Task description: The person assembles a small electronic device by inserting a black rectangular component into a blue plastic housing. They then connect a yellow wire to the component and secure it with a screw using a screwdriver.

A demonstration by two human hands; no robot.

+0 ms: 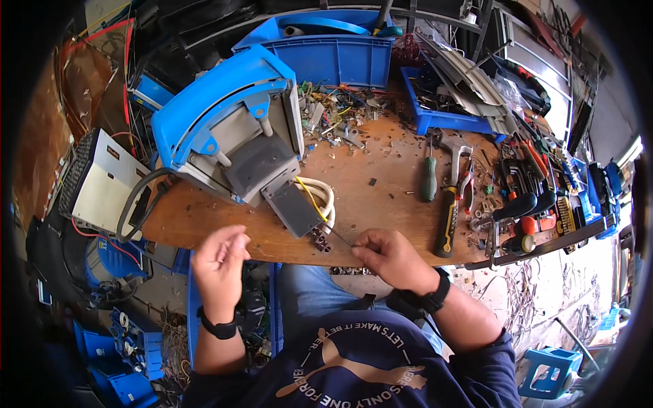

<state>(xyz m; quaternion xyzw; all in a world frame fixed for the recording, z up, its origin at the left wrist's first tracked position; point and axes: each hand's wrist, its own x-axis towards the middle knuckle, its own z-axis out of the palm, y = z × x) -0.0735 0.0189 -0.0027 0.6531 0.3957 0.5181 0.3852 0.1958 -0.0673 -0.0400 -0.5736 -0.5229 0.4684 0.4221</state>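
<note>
Centre: right hand (389,257) pinching thin dark rod (341,238) near boxy blue-and-grey device (262,163); left hand (221,265) half-open. Top: rectangular blue plastic crate (333,62) containing curved blue strip (333,26). Upper right: shallow blue plastic tray (452,122) bearing long grey strips (469,81).

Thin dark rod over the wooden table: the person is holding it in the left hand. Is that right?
Not quite: the head view shows the thin dark rod over the wooden table held in the right hand, not the left.
</note>
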